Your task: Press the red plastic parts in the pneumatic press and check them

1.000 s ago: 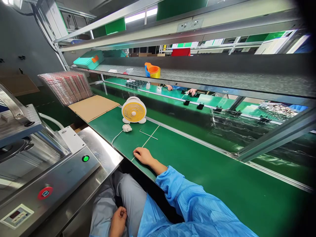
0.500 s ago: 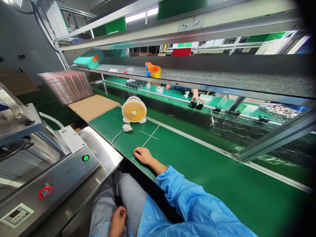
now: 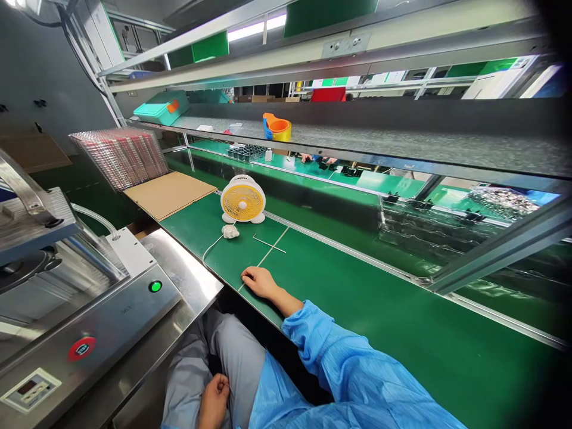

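Note:
My right hand (image 3: pixel 258 282) rests on the green bench top (image 3: pixel 357 298) near its front edge, with the fingers curled in and nothing showing in them. In my lap, on the grey trousers, lies my left hand (image 3: pixel 215 398), its fingers also folded with no object visible. Beyond the right hand a small white and yellow fan (image 3: pixel 242 201) stands upright. Its bundled white cord (image 3: pixel 230 231) sits in front of it, a loop hanging toward the bench edge. A thin hex key (image 3: pixel 270 243) lies between the fan and my right hand, touched by neither.
At left stands a metal machine with a red button (image 3: pixel 81 348) and a lit green button (image 3: pixel 155 286). Flat cardboard (image 3: pixel 170 193) and stacked clear trays (image 3: pixel 123 155) lie behind. Overhead, a shelf (image 3: pixel 379 134) carries a tape roll (image 3: pixel 277 127). A co-worker's hands (image 3: pixel 328 160) show across.
Across the bench, the co-worker's reaching hand has drawn back to the left, and the black parts near it have shifted. My own hands, the fan and the hex key stay put.

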